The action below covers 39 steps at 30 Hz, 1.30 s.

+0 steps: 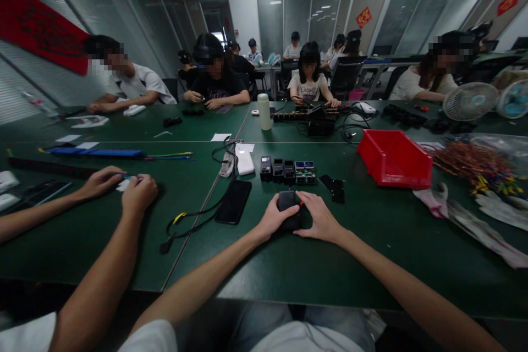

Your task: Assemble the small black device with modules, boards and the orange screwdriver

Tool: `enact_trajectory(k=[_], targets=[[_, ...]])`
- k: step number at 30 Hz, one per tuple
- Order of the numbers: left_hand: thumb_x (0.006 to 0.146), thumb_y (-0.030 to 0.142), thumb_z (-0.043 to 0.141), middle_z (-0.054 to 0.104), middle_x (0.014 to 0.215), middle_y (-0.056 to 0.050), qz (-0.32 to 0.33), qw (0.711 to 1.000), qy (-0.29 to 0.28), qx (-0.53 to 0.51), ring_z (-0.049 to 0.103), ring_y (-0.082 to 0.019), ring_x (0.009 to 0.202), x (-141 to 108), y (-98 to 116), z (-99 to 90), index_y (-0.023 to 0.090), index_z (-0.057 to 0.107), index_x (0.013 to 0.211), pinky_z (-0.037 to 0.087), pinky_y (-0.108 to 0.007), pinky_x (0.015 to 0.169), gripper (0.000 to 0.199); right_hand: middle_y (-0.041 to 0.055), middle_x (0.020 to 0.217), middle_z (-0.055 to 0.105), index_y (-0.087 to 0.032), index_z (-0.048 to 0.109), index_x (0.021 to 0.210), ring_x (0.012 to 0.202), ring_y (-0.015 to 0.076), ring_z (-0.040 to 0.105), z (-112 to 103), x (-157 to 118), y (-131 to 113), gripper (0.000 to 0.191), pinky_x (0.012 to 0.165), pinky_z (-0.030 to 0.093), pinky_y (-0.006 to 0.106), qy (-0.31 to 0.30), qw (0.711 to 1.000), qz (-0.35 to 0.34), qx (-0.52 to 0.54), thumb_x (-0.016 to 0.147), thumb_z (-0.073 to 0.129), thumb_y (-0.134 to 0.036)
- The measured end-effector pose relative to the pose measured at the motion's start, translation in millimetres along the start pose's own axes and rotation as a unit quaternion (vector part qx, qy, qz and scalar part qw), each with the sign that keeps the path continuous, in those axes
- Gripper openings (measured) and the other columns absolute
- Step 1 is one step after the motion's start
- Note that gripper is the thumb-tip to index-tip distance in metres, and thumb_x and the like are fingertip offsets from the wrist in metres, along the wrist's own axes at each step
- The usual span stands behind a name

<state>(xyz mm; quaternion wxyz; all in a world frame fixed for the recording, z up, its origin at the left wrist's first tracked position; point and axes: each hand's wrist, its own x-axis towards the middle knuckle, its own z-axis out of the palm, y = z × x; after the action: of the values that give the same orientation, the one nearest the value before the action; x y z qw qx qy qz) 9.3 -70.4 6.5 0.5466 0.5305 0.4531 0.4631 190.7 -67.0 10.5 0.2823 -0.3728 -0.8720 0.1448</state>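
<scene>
A small black box-shaped case (290,223) is held low over the green table in front of me. My left hand (273,218) wraps its left side, thumb across the front. On the other side my right hand (319,218) curves its fingers and thumb against the case's edge. A small orange bit (302,203) shows by my right fingertips; its kind is unclear. Just beyond my hands stand several small black modules with screens (278,169), next to stacked green circuit boards (305,172). Flat black pieces (333,188) lie to their right.
A red bin (391,170) stands right, near wires (474,165) and gloves (462,220). Left lie a phone (233,202), a black strap (193,225) and a white device (245,160). A co-worker's hands (138,193) work at far left; a bottle (264,113) stands ahead.
</scene>
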Motion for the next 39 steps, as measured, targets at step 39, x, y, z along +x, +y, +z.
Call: enact_trajectory(k=[39], targets=[[0.076, 0.053, 0.053, 0.062, 0.091, -0.006, -0.056, 0.996, -0.021, -0.062, 0.062, -0.016, 0.070, 1, -4, 7.2, 0.019, 0.048, 0.111, 0.053, -0.030, 0.065, 0.049, 0.0128, 0.122, 0.041, -0.019, 0.035, 0.127, 0.114, 0.0302, 0.045, 9, -4, -10, 0.086, 0.093, 0.043, 0.043, 0.079, 0.995, 0.040, 0.048, 0.053, 0.074, -0.038]])
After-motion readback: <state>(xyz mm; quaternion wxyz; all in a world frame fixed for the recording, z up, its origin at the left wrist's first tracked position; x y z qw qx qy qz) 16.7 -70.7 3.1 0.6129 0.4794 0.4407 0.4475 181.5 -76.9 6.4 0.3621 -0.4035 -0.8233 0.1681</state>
